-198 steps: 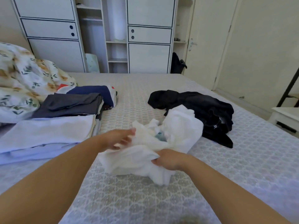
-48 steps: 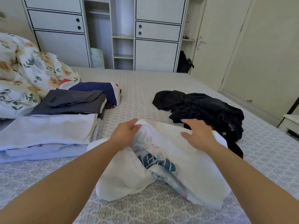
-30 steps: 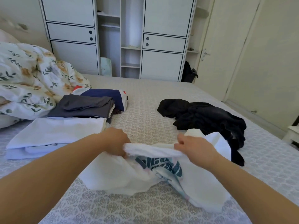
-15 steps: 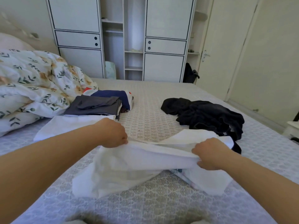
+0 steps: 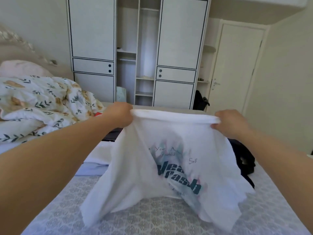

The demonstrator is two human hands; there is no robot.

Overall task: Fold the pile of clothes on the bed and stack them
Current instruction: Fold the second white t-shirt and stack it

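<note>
Hands (image 5: 122, 114) (image 5: 230, 123) are pinching the shirt (image 5: 169, 167) hem, fingers curled, holding it above the bed (image 5: 152, 217); sagging cloth is risking a crooked fold.

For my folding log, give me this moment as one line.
step: spreading shirt | left hand: grips white printed T-shirt top edge | right hand: grips same edge | shirt: lifted, bottom on bed
</note>
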